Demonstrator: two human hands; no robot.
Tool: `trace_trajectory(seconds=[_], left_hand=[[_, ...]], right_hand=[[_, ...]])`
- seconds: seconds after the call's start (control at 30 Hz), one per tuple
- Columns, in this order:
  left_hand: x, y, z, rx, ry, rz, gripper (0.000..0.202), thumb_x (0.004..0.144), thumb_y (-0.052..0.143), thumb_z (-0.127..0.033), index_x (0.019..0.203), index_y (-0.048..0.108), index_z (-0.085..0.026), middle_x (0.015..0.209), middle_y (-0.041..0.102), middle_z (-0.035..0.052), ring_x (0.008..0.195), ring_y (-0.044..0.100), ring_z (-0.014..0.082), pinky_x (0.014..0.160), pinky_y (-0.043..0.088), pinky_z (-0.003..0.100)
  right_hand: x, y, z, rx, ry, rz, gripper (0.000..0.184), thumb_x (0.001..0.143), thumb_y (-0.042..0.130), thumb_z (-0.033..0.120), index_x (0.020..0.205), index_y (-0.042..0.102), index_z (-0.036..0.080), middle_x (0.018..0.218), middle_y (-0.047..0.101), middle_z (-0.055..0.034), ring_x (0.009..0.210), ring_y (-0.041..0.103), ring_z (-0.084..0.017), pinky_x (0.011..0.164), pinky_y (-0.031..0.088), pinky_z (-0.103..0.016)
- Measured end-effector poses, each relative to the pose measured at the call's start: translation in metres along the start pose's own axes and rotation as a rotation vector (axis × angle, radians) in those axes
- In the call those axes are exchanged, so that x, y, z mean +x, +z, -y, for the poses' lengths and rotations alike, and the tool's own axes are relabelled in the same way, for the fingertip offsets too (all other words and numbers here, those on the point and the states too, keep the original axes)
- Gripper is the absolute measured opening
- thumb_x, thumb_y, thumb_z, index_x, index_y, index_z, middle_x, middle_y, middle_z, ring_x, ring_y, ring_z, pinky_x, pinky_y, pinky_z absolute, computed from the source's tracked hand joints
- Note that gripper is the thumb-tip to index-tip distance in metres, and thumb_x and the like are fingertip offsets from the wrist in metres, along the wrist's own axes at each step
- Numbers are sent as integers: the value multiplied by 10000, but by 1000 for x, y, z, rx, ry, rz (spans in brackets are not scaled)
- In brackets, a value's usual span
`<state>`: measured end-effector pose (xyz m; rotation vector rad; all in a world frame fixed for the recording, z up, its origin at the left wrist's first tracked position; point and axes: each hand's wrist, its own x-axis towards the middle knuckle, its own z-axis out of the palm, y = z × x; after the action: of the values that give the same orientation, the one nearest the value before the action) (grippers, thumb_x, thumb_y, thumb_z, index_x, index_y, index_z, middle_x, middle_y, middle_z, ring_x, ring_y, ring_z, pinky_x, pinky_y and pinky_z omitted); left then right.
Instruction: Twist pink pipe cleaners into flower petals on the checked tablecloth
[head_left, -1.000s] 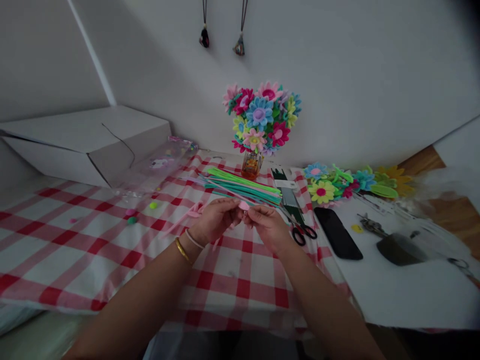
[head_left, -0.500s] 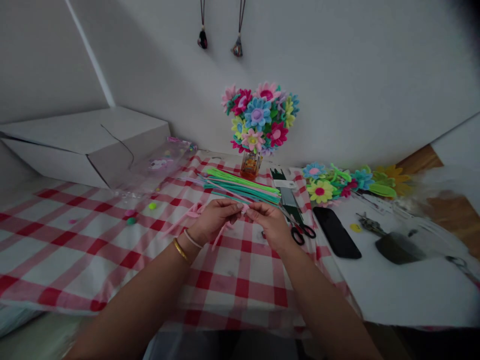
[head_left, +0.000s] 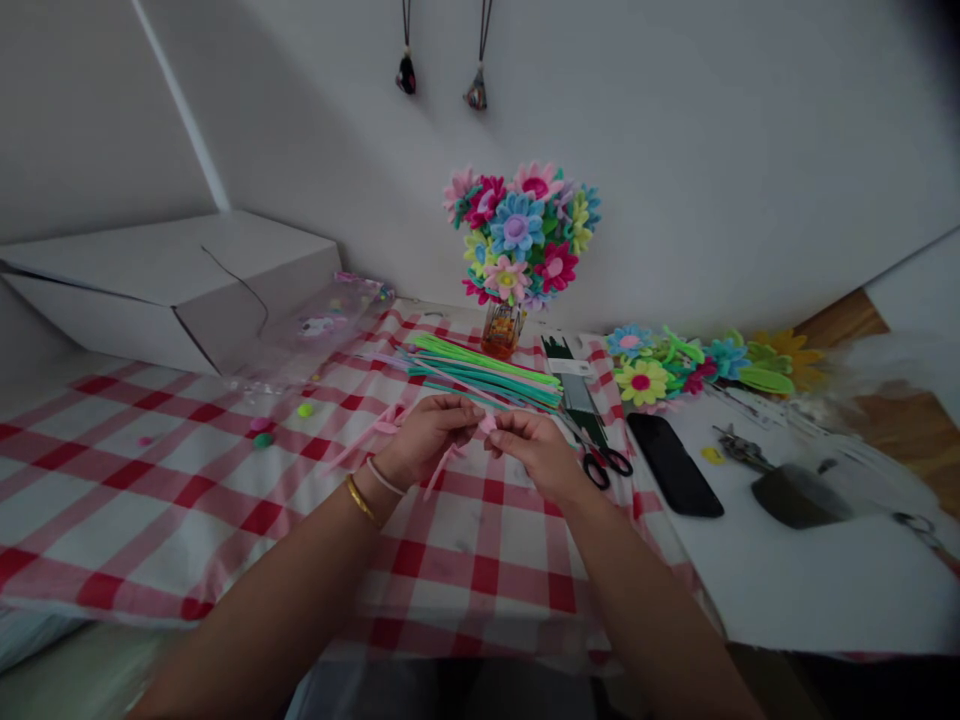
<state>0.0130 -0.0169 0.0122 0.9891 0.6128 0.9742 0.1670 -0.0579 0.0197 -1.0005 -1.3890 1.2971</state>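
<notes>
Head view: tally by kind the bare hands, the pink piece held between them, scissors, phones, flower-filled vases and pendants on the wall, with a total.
Hands: 2 (left hand, right hand)
Held pink piece: 1
Scissors: 1 pair
Phone: 1
Vase: 1
Hanging pendants: 2 (dark pendant, greyish pendant)
Total: 8

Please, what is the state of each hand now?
Left hand: closed, pinching a small pink piece.
Right hand: closed, pinching the same pink piece.
</notes>
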Motion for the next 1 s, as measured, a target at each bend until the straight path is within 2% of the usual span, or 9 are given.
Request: trace_trajectory(seconds=[0.13, 0.33, 0.5, 0.7, 1.0], left_hand=[[-2, 2, -4, -9, -51, 59, 113, 658, 657, -217, 680, 627, -110, 588, 569, 11, 511, 504, 76, 485, 352, 199], [-1, 4, -3, 69, 36, 57, 159, 685, 640, -258, 676, 609, -103, 607, 570, 24, 540, 497, 84, 511, 364, 211], [-2, 4, -1, 78, 9, 119, 134, 671, 654, -222, 716, 610, -105, 636, 571, 18, 546, 491, 77, 503, 357, 202], [-2, 3, 1, 71, 32, 74, 141, 675, 655, -228, 747, 612, -114, 654, 587, 22, 565, 521, 90, 524, 376, 216], [-3, 5, -2, 66, 27, 99, 82, 680, 619, -178, 719, 590, -112, 634, 583, 16, 569, 532, 98, 549, 389, 233]], right_hand=[[0, 0, 0, 70, 0, 19, 47, 695, 589, 210, 717, 621, 183, 648, 597, 16, 580, 507, -96, 604, 402, -251], [5, -3, -7, 186, 21, -82, 90, 666, 650, 247, 731, 650, 185, 677, 622, 0, 602, 530, -99, 608, 409, -247], [6, -4, -9, 270, 58, -121, 141, 638, 682, 254, 759, 662, 183, 690, 640, -10, 609, 550, -102, 592, 412, -242], [4, -2, -7, 253, 48, -86, 136, 642, 682, 246, 755, 659, 175, 693, 648, -17, 624, 557, -109, 585, 408, -245], [3, 0, -5, 267, 66, -69, 98, 638, 683, 217, 716, 644, 172, 689, 641, -16, 641, 561, -116, 587, 410, -248]])
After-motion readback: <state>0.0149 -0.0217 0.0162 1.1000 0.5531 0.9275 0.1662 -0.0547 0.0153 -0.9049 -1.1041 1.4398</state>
